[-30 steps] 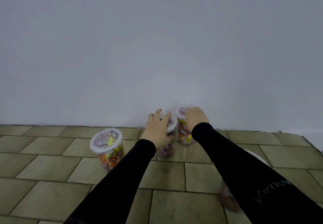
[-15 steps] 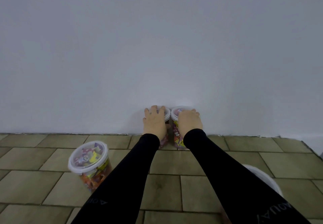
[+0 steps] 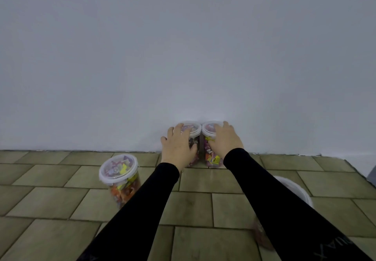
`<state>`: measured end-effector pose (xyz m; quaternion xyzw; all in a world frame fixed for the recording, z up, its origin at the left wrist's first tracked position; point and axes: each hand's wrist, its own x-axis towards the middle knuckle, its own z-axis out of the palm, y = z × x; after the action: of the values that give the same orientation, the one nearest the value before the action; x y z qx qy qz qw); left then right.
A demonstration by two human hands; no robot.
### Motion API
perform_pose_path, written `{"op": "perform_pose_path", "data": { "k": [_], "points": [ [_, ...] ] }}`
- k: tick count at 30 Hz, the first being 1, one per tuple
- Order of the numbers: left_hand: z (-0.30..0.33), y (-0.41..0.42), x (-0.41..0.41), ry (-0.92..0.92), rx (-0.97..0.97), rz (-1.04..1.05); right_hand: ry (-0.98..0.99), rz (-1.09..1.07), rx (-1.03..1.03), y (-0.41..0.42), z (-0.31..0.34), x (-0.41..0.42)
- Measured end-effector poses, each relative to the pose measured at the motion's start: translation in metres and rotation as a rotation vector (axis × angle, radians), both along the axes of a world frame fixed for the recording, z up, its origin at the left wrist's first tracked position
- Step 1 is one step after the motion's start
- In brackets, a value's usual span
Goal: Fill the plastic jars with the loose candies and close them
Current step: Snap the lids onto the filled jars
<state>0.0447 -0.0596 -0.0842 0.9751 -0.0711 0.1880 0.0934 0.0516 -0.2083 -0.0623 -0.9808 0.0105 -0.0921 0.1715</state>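
Both jars now stand together against the wall; the left hand (image 3: 178, 145) grips the left jar (image 3: 192, 138), the right hand (image 3: 224, 141) the right jar (image 3: 210, 144). Letting go carelessly could tip them.

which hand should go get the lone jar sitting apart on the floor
Left. The lone jar stands on the left hand's side, just beside that forearm. The right hand would have to cross over the left arm.

Both arms wore tight, plain black long sleeves of smooth stretch fabric, the left sleeve (image 3: 142, 201) and right sleeve (image 3: 284, 201) each ending at the wrist. Faint grey lettering marked the right sleeve near the lower frame edge. The hands were bare.
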Motion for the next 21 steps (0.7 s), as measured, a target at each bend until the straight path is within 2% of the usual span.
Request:
{"op": "perform_pose_path", "data": {
  "k": [3,7,13,17,19,21],
  "points": [
    [0.0,0.009,-0.031,-0.015,-0.012,0.114,0.015,-0.012,-0.008,0.001,0.009,-0.036],
    [-0.007,0.017,-0.071,0.01,-0.06,0.246,0.02,-0.051,-0.115,0.002,0.012,-0.084],
    [-0.016,0.027,-0.096,0.023,-0.184,0.428,0.012,-0.148,-0.24,-0.012,0.007,-0.139],
    [-0.026,0.042,-0.096,0.08,-0.207,0.544,0.135,-0.266,-0.219,-0.027,-0.001,-0.16],
    [-0.032,0.049,-0.098,0.124,-0.161,0.594,0.174,-0.307,-0.198,-0.031,-0.008,-0.167],
    [-0.033,0.055,-0.105,0.084,-0.054,0.603,0.175,-0.31,-0.19,-0.031,-0.015,-0.172]
  ]
}}
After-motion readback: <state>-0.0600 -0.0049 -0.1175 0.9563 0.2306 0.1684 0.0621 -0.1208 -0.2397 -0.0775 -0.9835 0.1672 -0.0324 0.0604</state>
